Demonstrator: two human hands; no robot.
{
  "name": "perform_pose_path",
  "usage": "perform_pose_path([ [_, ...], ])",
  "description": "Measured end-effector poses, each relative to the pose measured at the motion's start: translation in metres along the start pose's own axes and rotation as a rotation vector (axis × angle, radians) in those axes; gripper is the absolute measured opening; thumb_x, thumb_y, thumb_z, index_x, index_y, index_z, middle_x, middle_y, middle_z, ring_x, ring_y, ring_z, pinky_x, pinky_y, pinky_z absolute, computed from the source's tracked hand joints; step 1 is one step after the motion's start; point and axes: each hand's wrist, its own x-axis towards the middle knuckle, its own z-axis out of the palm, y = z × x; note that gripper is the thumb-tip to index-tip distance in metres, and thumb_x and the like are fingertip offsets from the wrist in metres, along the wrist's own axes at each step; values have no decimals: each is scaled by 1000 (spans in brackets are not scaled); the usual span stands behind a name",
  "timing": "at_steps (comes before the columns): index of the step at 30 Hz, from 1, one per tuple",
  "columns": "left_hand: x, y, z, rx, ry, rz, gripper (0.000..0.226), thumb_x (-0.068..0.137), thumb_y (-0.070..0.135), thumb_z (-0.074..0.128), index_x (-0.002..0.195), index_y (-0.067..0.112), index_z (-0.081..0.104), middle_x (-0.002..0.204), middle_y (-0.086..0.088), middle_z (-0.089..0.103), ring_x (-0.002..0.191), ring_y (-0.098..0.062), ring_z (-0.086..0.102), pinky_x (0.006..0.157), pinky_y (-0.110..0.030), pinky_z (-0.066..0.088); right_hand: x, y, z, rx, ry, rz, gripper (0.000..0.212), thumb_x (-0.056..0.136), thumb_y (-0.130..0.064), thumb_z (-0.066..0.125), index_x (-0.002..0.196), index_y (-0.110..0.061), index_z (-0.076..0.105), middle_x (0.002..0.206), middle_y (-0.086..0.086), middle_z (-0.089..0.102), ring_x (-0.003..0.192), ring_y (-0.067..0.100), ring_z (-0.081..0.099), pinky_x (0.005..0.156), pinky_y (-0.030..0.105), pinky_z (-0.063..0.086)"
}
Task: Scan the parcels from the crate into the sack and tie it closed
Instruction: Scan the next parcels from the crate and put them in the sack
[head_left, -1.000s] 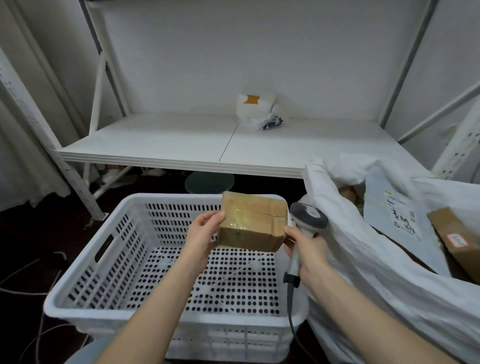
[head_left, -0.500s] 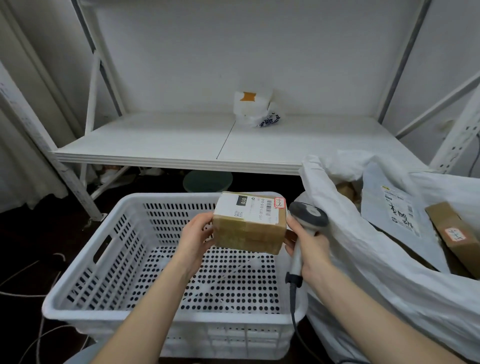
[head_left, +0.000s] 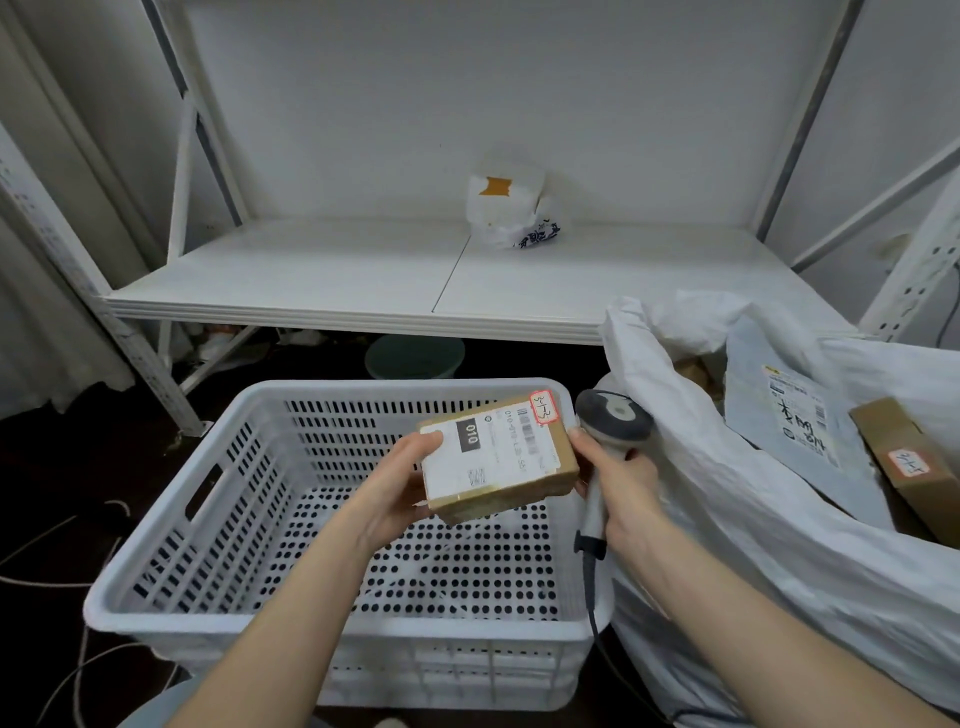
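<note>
The brown parcel (head_left: 511, 480) carries a white label (head_left: 467, 470) with a black block and a red-edged sticker (head_left: 543, 408); the white crate (head_left: 395, 387) is slotted and hole-dotted, the scanner (head_left: 613, 415) grey, the sack (head_left: 727, 519) white.

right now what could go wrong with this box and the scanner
The box is held only at its ends, by the left hand and the right hand's fingertips, above the crate; it could slip and fall back in.
The scanner head sits beside the label, not facing it, so a scan may miss.
Its cable hangs by the crate rim and could snag.
</note>
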Motion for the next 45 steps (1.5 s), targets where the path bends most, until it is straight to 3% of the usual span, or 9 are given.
perform_pose_path([
  [3, -1, -1, 2, 25, 83, 2, 33, 92, 36, 57, 120, 18, 58, 109, -12, 70, 104, -27, 64, 75, -38, 56, 2, 4, -1, -18, 12, -19, 49, 75, -24, 80, 115, -5, 61, 105, 11, 71, 94, 24, 69, 87, 38, 56],
  [8, -1, 0, 0, -74, 168, 65, 35, 89, 30, 63, 122, 19, 56, 115, -11, 65, 106, -24, 61, 83, -39, 55, -7, 18, -1, 2, -43, 4, 48, 78, -22, 78, 120, -9, 58, 106, 7, 71, 92, 20, 70, 79, 32, 54],
  [13, -13, -13, 23, 72, 42, 80, 48, 89, 24, 63, 133, 15, 47, 115, -10, 61, 99, -23, 63, 75, -32, 57, -17, 33, 15, -5, -25, 2, 53, 72, -13, 82, 119, -14, 57, 111, 3, 70, 104, 20, 65, 99, 44, 49],
  [19, -8, -26, 21, 333, -201, -12, 92, 65, 38, 78, 146, 29, 34, 127, -3, 56, 113, -20, 53, 95, -37, 46, -9, 30, 13, -128, 6, -123, 60, 72, 0, 79, 126, -13, 56, 117, 1, 68, 108, 19, 63, 95, 41, 50],
  [25, -4, -24, 21, 256, -177, -57, 53, 71, 51, 66, 114, 19, 64, 102, 1, 71, 104, -18, 57, 96, -38, 44, -10, 29, 2, -222, -37, -194, 59, 73, 3, 76, 126, -13, 55, 116, 3, 68, 107, 19, 63, 95, 41, 51],
  [33, 1, -26, 14, 198, -126, -45, 28, 87, 28, 65, 111, 13, 63, 108, -7, 68, 89, -19, 63, 79, -29, 55, -21, 27, -1, -280, -94, -201, 55, 74, -4, 78, 124, -14, 57, 114, 3, 68, 108, 19, 63, 96, 43, 51],
  [37, 10, -29, 9, 188, -40, 3, 50, 81, 27, 73, 126, 16, 55, 114, -5, 68, 101, -25, 63, 87, -34, 52, -35, 24, -6, -301, -101, -181, 42, 78, -12, 77, 116, -15, 60, 103, 0, 70, 94, 15, 63, 90, 38, 52],
  [41, 18, -33, 5, 196, 38, 31, 51, 82, 23, 72, 128, 18, 52, 114, -5, 66, 103, -21, 62, 93, -34, 46, -55, 28, -13, -295, -149, -110, 25, 81, -18, 75, 100, -6, 64, 64, 0, 68, 56, 10, 61, 57, 24, 51],
  [45, 26, -39, 3, 212, 73, 53, 63, 80, 20, 74, 136, 16, 45, 113, -5, 67, 109, -26, 62, 98, -40, 44, -79, 30, -14, -299, -222, -29, 22, 81, -20, 75, 89, -2, 65, 54, 3, 62, 48, 12, 56, 52, 25, 49],
])
